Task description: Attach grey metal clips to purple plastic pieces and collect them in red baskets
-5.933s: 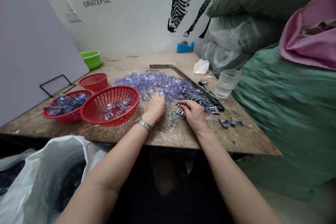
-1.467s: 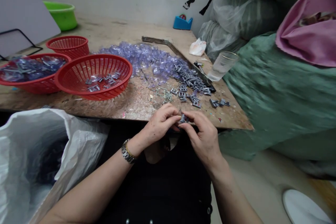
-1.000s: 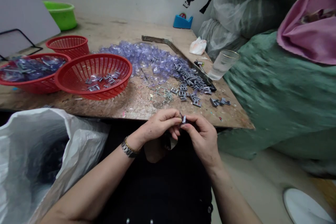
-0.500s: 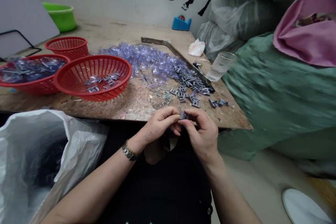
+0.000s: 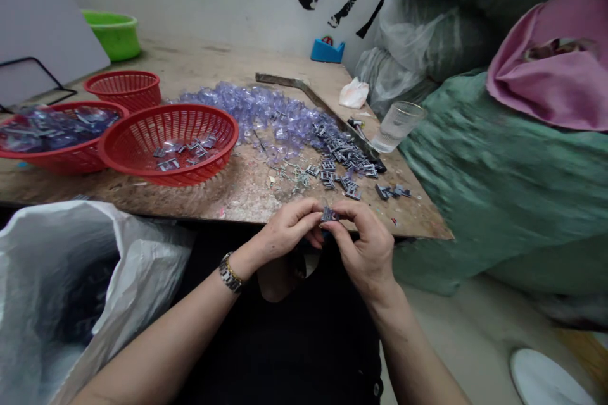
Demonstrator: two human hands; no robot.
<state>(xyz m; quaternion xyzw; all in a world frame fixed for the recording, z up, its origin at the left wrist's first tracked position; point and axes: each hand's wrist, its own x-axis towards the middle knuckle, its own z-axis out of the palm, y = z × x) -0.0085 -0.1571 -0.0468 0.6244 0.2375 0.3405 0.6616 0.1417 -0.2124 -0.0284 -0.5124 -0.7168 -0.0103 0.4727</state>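
Observation:
A small grey plastic part is pinched between both hands, just over the table's front edge. My left hand grips it from the left, thumb and forefinger closed. From the right, my right hand holds the same part between thumb and fingertips. Fingers cover much of it, so its finer shape is hidden. Beyond the hands lies a pile of similar grey plastic parts. Behind and left of that spreads a heap of clear purplish plastic pieces.
A red basket holds a few assembled-looking pieces; a fuller red basket stands left of it. A glass sits near the right edge. A metal bar borders the heap. An open white sack stands lower left.
The view has tilted slightly, so the table appears a little lower. Both hands stay together on the grey part, which has turned slightly between the fingers.

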